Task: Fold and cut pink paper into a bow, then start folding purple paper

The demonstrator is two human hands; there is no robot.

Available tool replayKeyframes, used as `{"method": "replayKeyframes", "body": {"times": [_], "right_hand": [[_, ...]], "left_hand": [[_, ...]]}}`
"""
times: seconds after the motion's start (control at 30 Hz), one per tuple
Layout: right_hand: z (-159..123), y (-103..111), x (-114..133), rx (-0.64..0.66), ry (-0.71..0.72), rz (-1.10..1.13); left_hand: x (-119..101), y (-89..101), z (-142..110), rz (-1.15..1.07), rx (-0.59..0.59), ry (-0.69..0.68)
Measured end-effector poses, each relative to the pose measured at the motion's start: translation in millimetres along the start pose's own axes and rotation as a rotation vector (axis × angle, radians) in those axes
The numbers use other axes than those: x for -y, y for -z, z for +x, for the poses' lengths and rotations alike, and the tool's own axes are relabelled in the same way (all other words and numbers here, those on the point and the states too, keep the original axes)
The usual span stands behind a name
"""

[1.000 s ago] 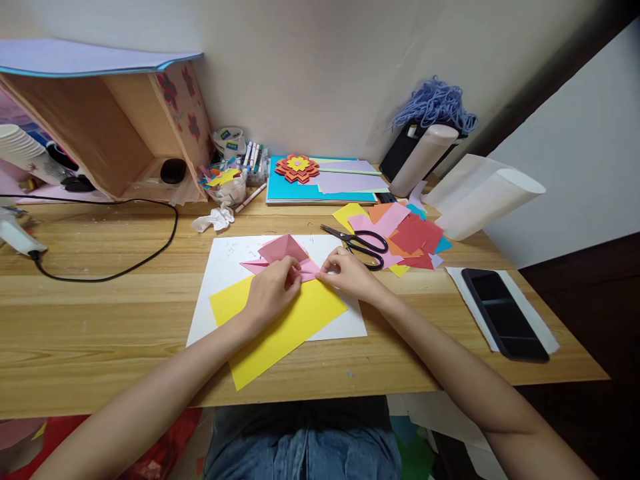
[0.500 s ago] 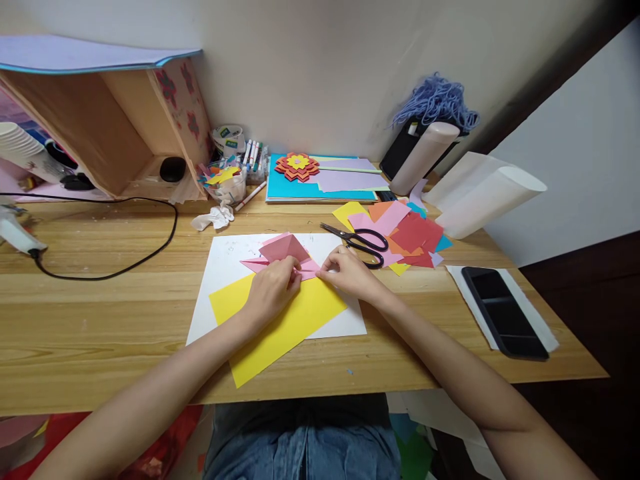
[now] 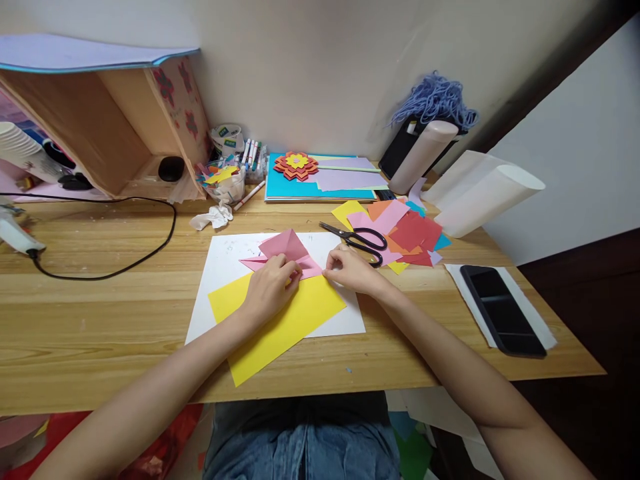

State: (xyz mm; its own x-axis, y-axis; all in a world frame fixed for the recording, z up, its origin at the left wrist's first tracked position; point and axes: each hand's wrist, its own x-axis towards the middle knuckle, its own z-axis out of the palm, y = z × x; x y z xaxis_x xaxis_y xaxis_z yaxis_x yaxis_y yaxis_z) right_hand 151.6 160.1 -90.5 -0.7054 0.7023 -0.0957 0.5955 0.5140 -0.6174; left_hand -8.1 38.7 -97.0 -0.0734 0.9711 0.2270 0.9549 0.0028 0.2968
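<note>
Paper (image 3: 287, 244), pink, lies at the yellow sheet's far edge — left hand (image 3: 273, 283) holding it with curled fingers, right hand (image 3: 349, 268) pinching its right tip — so I judge folding underway, next wanting a firm crease.

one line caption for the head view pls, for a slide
Left hand on folded pink paper, right hand at its corner, black-handled scissors lying nearby.

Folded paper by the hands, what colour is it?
The folded paper is pink, best seen in the head view.
</note>
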Motion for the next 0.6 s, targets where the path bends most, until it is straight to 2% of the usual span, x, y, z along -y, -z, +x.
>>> {"method": "replayKeyframes", "body": {"times": [0.27,0.33,0.4,0.5,0.6], "right_hand": [[1.3,3.7,-2.3,-0.052,-0.013,0.014],[-0.5,7.7,2.1,-0.051,0.046,0.067],[-2.8,11.5,7.5,-0.042,0.220,0.069],[-5.7,12.4,13.6,-0.005,0.568,-0.063],[-6.4,6.9,13.9,0.017,0.743,-0.273]], "left_hand": [[1.3,1.8,-0.3,-0.026,0.002,0.014],[2.2,1.3,-0.5,-0.028,0.003,0.011],[3.2,0.8,-0.8,-0.037,0.007,0.005],[4.0,1.0,-1.0,-0.065,0.011,0.001],[3.9,3.0,-0.6,-0.089,0.018,0.007]]}}
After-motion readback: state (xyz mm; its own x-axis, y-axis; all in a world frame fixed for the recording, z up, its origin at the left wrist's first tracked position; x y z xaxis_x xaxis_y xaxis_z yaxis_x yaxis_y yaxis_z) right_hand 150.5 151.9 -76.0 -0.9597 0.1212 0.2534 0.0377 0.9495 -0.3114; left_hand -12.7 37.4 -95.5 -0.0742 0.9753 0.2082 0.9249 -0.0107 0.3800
